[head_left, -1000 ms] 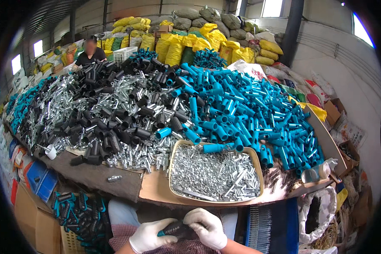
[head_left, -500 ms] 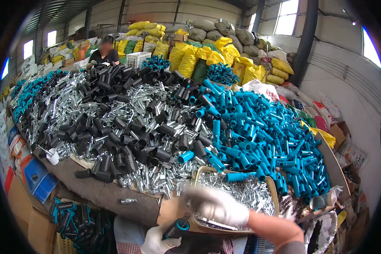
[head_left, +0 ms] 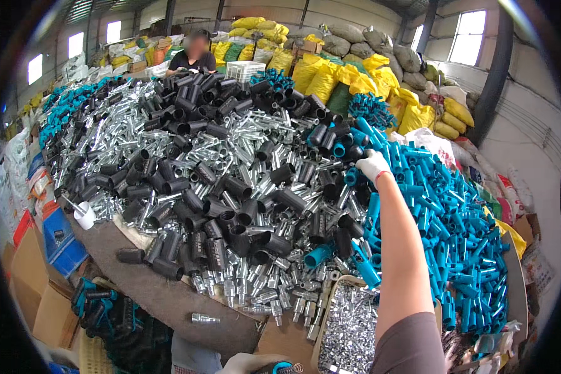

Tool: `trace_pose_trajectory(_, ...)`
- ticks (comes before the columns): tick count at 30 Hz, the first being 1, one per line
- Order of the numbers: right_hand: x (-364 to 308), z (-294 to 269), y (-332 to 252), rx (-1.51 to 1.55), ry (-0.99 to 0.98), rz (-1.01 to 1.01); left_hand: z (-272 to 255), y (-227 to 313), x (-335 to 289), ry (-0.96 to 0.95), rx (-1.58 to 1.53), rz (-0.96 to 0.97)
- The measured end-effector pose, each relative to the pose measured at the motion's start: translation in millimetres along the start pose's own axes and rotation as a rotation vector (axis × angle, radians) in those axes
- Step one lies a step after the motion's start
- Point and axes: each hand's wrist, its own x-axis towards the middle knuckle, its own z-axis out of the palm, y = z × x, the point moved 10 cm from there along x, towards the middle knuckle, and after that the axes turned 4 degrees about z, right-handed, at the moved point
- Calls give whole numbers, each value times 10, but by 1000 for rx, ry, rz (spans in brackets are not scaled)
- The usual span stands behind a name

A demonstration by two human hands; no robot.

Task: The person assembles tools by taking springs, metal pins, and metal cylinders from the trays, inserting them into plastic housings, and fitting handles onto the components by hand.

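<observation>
At the bottom edge, my gloved left hand (head_left: 248, 364) is closed round a black tubular part with a teal end (head_left: 280, 368), from which a coil spring (head_left: 295, 368) sticks out. Only the top of that hand shows. My right arm stretches far over the worktop. Its white-gloved right hand (head_left: 374, 166) is at the border between the black sleeves (head_left: 355, 153) and the heap of teal tubes (head_left: 411, 187). Its visible fingers look apart, with the tips against the parts; I see nothing clearly gripped.
Silver metal fittings (head_left: 255, 140) and black sleeves cover the left and middle. A tray of small metal pieces (head_left: 349, 318) stands near front. A white cup (head_left: 84, 215) sits left. Finished-looking teal and black parts (head_left: 103, 305) fill a crate below. Another person (head_left: 193, 59) sits across.
My right hand has left the tray of small metal pieces and reached far forward to the heap. My left hand, with the tubular part, sits lower in view. The view has shifted.
</observation>
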Motion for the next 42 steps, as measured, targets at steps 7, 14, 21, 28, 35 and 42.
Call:
trace_pose_trajectory(7, -688, -89, -204, -179, -144, -129, -13, 20, -68, -55, 429, 61)
trace_pose_trajectory(14, -2247, -956, -9, 64, 145, -177, 77, 71, -86, -48, 750, 352)
trace_pose_trajectory(21, -4338, -1068, 351, 1592, 64, -122, 456, 86, -626, 51, 872, 362)
trace_pose_trajectory(28, -5661, -248, 517, 2171, -67, 426, 768, -122, -1002, -23, 1047, 227)
trace_pose_trajectory(35, -5742, -327, 325, 2028, -120, 322, 768, -144, -1184, -1, 1189, 184)
trace_pose_trajectory(42, -5822, -319, 144, 1618, -238, 97, 736, -214, -1197, -101, 1339, 91)
